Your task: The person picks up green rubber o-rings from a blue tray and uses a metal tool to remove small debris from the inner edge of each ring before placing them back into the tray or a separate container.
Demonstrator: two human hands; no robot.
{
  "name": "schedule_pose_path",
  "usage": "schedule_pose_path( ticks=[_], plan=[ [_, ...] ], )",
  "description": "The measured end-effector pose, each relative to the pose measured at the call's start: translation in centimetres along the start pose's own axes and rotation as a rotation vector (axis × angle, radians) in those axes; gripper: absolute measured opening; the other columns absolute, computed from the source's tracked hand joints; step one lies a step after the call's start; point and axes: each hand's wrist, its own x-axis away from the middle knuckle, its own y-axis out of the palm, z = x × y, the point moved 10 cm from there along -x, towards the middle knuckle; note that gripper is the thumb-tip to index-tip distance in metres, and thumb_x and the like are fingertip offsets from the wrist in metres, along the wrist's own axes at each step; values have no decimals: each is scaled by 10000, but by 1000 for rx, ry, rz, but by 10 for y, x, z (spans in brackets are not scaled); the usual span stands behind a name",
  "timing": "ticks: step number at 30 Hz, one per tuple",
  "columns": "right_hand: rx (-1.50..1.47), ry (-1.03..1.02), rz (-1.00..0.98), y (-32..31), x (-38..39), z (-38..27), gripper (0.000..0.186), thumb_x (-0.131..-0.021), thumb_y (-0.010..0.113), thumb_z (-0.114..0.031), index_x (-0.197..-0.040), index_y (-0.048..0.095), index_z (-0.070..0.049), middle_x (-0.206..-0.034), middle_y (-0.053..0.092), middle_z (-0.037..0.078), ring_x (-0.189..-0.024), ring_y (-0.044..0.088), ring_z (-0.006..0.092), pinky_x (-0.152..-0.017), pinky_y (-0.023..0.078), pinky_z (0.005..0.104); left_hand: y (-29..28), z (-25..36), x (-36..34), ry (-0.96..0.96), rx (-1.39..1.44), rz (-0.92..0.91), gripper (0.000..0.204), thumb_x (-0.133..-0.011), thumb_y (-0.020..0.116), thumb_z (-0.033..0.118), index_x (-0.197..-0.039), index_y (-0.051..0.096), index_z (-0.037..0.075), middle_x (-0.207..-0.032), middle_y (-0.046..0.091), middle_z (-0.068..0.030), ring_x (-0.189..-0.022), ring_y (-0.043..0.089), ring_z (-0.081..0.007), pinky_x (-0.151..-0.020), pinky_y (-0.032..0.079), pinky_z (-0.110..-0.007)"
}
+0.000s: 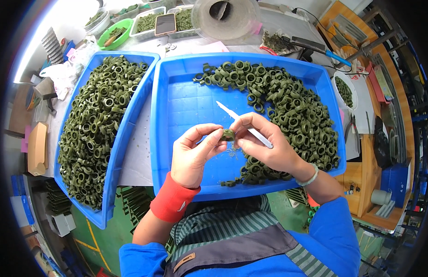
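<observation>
My left hand (188, 154), with a red wristband, pinches a small dark green plastic ring part (228, 135) between thumb and fingertips. A slim pale knife (261, 137) lies across the fingers of my right hand (274, 150), its narrow tip pointing up and to the left. The right fingertips also touch the far side of the ring part. Both hands are above the large blue tray (177, 104). Many similar green ring parts (306, 115) are heaped along that tray's back and right side. Small green shavings (231, 152) lie on the tray floor beneath the hands.
A second blue tray (130, 127), full of green ring parts, stands at the left. Behind are clear tubs (147, 23), a phone (165, 24), a green bowl (117, 34) and a large round translucent item (204, 21). A white bowl (336, 83) with green pieces sits at the right.
</observation>
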Motion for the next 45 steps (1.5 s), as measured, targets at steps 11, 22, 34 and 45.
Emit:
schedule_pose_path(
  ticks=[11,22,34,45],
  plan=[
    [67,-34,82,-2,0,-6,190,-943,685,-56,-1115,614,-20,-1015,673,41,-946,648,90,-830,540,255,2,-5,1,-31,14,-22,167,-981,645,91,-1121,656,0,-1044,689,-84,-867,659,-131,-780,561,-260],
    [146,-48,62,0,2,-12,170,-954,676,-78,-1105,626,-17,-996,682,44,-933,631,83,-800,521,252,4,-3,1,-41,-62,-68,231,-995,628,114,-1186,654,-13,-1035,706,-98,-851,693,-140,-769,598,-263],
    [550,-547,99,8,10,-53,194,-912,657,21,-1100,649,-29,-1062,710,114,-958,721,247,-823,567,341,4,-9,1,-117,115,-141,279,-1010,609,127,-1248,616,-18,-1135,672,-90,-969,676,-152,-861,588,-304],
    [269,-246,151,-8,0,-24,238,-934,686,-53,-1162,635,-7,-1005,725,96,-936,701,140,-801,565,278,16,13,7,215,-211,-186,233,-976,620,12,-1205,619,-31,-1134,685,-116,-1015,678,-161,-886,594,-315]
  ],
)
